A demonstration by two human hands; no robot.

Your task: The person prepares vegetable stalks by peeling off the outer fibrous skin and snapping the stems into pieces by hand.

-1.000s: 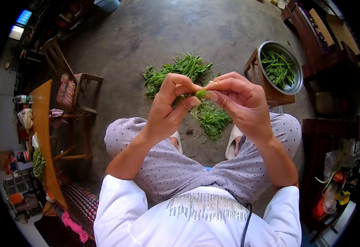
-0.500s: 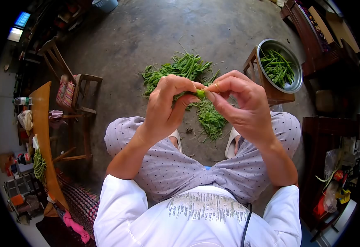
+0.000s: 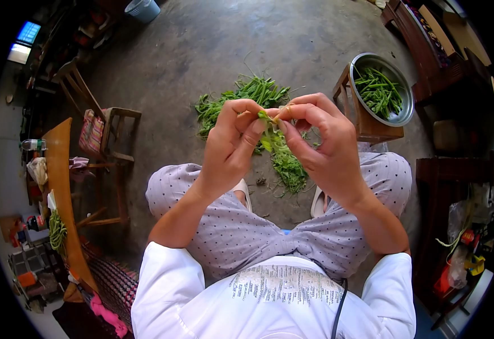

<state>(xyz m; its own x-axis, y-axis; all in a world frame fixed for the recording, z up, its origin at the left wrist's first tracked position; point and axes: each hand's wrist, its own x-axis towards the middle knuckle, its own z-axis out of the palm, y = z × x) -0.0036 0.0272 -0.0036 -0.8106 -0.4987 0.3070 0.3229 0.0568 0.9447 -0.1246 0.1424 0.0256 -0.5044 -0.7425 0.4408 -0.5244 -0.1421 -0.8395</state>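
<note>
My left hand [image 3: 229,150] pinches a leafy green stem [image 3: 267,141] between thumb and forefinger, in front of my knees. Close beside it, my right hand [image 3: 329,144] has thumb and fingertips closed on the same stem; a ring shows on one finger. Light green leaves hang below the fingertips. Under and beyond my hands, a heap of leafy greens [image 3: 261,90] lies on the floor. Nearer my feet is a smaller pile of fine green scraps [image 3: 290,172], partly covered by my right hand.
A metal basin [image 3: 406,110] of green stems stands on a wooden stool [image 3: 380,131] at the right. At left are a wooden chair [image 3: 114,127] and a table [image 3: 60,175]. A blue basket [image 3: 143,10] sits at the far left of the concrete floor [image 3: 213,45].
My fingertips have shifted on the green piece, and its leaves now hang down between my hands. The left hand has tilted slightly; the basin and heaps look the same.
</note>
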